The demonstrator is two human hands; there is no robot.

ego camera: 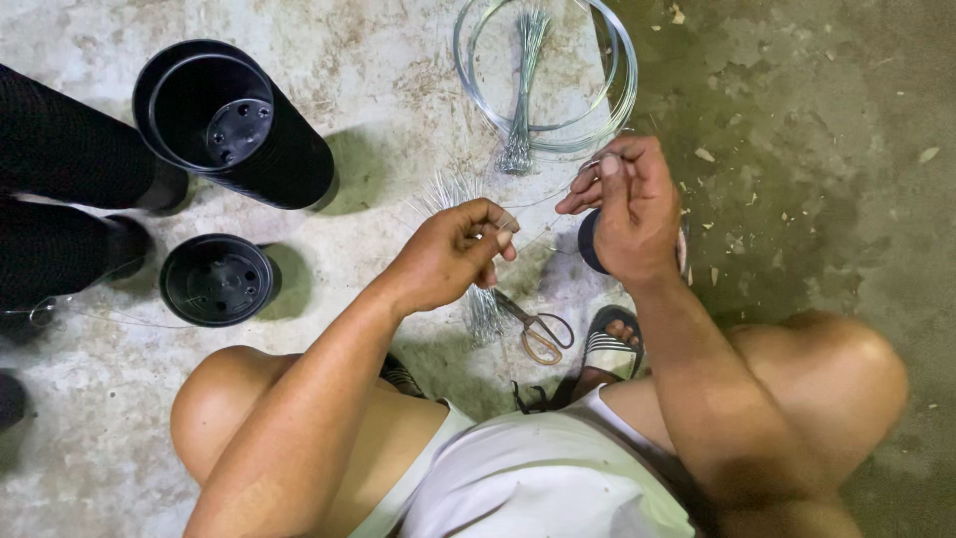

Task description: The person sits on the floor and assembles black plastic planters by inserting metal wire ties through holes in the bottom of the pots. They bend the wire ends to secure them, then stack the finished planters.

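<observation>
A person squats on a concrete floor, knees wide, and works a thin wire between two bare hands. The left hand is closed, thumb and forefinger pinching one end of the wire. The right hand is raised a little higher, its fingertips pinched together on the other end, so the wire runs taut between them, above the floor.

Just beyond the hands lies a coil of grey wire with a tied bundle of cut lengths across it. A fan of short wires shows under the left hand. Scissors with pale handles rest on the floor near a sandalled foot. To the left stand a stack of black pots and a single pot.
</observation>
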